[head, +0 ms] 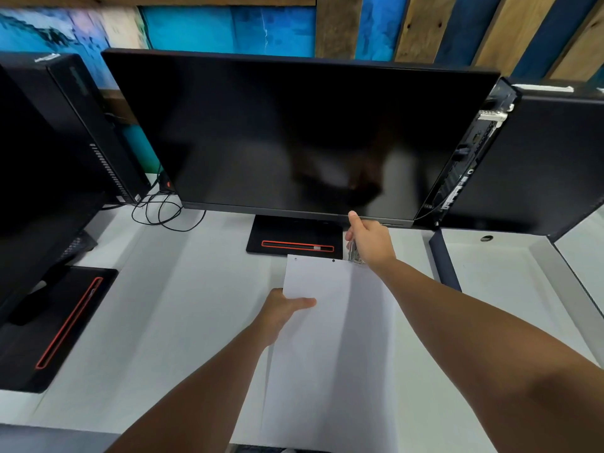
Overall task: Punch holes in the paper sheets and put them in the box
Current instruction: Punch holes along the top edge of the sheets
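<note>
Punched paper sheet held over a white worktop (183, 289) before a dark monitor (294, 135).
The left hand (281, 308) pinched the paper sheet (333, 338) at its left edge; the right hand (369, 240), just beyond its far corner, closed on a small metallic object (354, 256).

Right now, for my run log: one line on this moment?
left hand: holding paper sheet | holes: two at far edge | right hand: on metal punch, mostly hidden | box: not visible

dark monitor (294, 132), black cables (160, 210) — white desk (183, 289)
</note>
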Action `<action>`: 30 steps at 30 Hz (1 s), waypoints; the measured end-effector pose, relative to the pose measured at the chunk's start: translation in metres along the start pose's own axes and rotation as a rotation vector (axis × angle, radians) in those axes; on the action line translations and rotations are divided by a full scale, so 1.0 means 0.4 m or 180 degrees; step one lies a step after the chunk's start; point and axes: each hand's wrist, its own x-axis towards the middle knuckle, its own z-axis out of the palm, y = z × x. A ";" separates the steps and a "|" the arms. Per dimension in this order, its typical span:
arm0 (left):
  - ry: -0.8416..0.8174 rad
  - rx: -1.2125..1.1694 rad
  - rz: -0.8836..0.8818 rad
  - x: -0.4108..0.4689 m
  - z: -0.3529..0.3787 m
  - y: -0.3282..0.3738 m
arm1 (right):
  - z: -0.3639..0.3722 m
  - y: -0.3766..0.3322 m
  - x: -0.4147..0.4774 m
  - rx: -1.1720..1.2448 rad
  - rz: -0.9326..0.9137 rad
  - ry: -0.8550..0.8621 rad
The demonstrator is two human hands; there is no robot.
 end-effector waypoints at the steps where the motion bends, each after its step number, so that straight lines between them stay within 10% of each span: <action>1: -0.0008 -0.0013 0.0007 0.000 0.000 0.000 | -0.005 0.005 0.002 -0.0005 0.0006 0.0002; 30: 0.0103 -0.0070 -0.0046 0.024 -0.016 -0.014 | -0.050 0.040 -0.023 0.0082 0.0002 0.0121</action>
